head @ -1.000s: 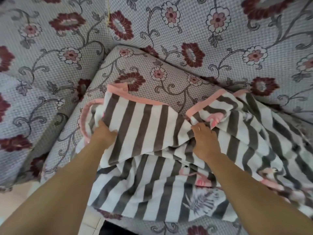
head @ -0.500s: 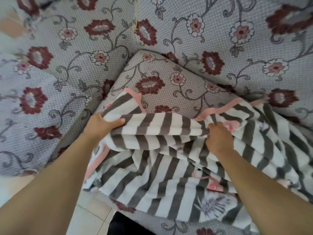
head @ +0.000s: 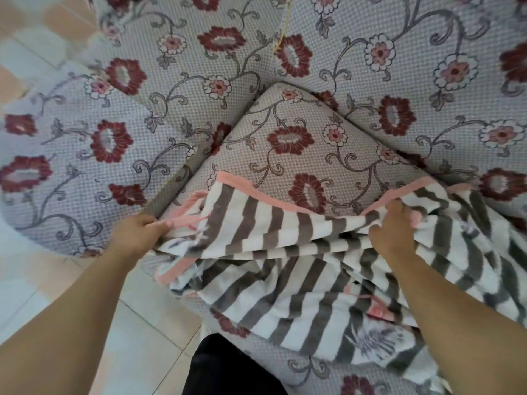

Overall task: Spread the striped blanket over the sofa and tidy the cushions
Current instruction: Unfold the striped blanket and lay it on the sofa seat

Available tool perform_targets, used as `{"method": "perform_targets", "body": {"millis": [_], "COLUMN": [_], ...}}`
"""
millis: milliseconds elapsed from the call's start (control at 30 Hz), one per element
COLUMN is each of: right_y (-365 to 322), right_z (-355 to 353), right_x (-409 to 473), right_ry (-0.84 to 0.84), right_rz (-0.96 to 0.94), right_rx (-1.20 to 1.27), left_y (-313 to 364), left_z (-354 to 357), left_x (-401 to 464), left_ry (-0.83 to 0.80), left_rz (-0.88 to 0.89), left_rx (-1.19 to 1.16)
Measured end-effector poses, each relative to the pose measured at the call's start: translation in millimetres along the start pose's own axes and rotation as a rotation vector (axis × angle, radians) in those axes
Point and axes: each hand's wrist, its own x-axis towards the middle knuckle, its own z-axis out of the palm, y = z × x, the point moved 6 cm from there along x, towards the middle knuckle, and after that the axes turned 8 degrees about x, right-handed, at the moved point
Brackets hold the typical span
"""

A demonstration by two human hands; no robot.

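Nearest the camera, a dark trouser leg (head: 228, 366) is standing on pale floor tiles (head: 137, 332) at the sofa's front edge, w/ both bare forearms reaching fwd. The striped blanket (head: 285, 295) is lying bunched on the seat's near right, grey-and-white bands creased over each other, part of it sagging over the front edge. Just beyond, the left hand (head: 137, 236) is pinching the blanket's pink border (head: 256, 198) at the left corner, fingers curled round the hem; the right hand (head: 395, 235) is gripping a gathered fold further right, thumb over the cloth. Between them one band of fabric is stretching taut (more or less level). Farther off, the seat cushion (head: 299, 143) is showing bare, wedged into the corner where the armrest (head: 71, 155) is meeting the backrest (head: 399, 67). Risk, as a judgement: w/ so much cloth piled near right, a pull toward the far left could be dragging the heap unevenly, leaving folds trapped, or the overhanging part's weight could be sliding it floorward.
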Motion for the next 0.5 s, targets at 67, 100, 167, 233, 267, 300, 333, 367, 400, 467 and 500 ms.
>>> {"method": "perform_targets", "body": {"millis": [67,100,167,233,267,300,333,367,400,467,500], "right_y": [-14.5,-20.6,-27.7,-27.8,-26.4,-25.1,-25.3,-26.4,-28.0,-31.4,-34.5], "right_z": [4.0,9.7,29.9,56.6,69.0,79.6,89.1,95.9,100.1,102.3,101.7], "right_x": [-9.6,-16.0,-27.3,-40.2,-45.9,-50.6,-54.6,-57.2,-58.8,-57.6,-56.1], "right_ry": [0.034,0.02,-0.108,-0.297,-0.362,-0.384,-0.373,-0.345,-0.306,-0.22,-0.193], "right_rz": [-0.092,-0.147,-0.24,-0.296,-0.311,-0.324,-0.341,-0.36,-0.373,-0.402,-0.433], "right_rx": [-0.013,-0.049,-0.188,-0.341,-0.385,-0.411,-0.431,-0.457,-0.489,-0.531,-0.526], "left_y": [-1.9,-1.1,0.1,3.7,6.1,8.7,11.0,14.0,16.7,22.0,24.1], "left_z": [5.5,7.2,7.1,4.8,3.5,2.0,0.8,-0.4,-1.1,-3.2,-6.0], "left_x": [-0.8,-2.0,-2.0,-1.7,-0.9,-0.4,1.0,1.5,2.6,5.0,5.2], "left_ry": [0.044,0.078,0.146,0.2,0.217,0.234,0.248,0.26,0.269,0.299,0.323], "left_rz": [0.0,0.0,-0.008,-0.008,-0.011,-0.017,-0.019,-0.016,-0.009,0.028,0.059], "left_rx": [-0.033,-0.06,-0.146,-0.244,-0.279,-0.309,-0.329,-0.34,-0.347,-0.323,-0.285]}}
